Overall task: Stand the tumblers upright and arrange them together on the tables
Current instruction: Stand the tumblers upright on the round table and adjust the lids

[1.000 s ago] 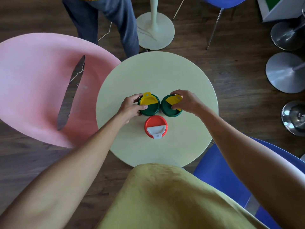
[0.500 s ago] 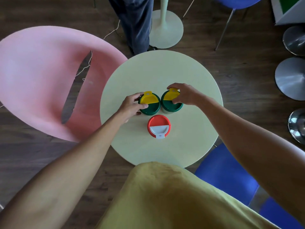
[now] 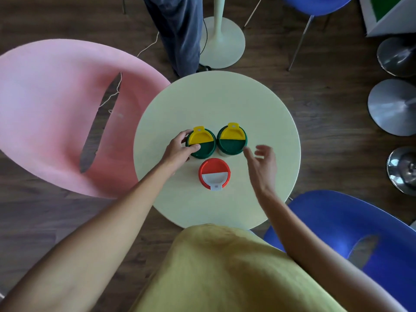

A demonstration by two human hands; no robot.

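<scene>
L hand [image 3: 179,149] grips left green tumbler [image 3: 201,143] at rim; R hand [image 3: 262,164] spread open, just right of right green tumbler [image 3: 232,139], not touching.

Three tumblers sit upright mid-desk [image 3: 216,97]: two side by side at the back, left tumbler [image 3: 201,143] touching the right tumbler [image 3: 232,138], with the third tumbler [image 3: 214,173] just in front between them. One chair [image 3: 56,113] sits left of the desk, another chair [image 3: 360,233] at its near right, and a stand base [image 3: 221,41] is on the floor behind it.

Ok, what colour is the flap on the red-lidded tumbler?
White, on the red-lidded tumbler; clearest in the head view.
</scene>
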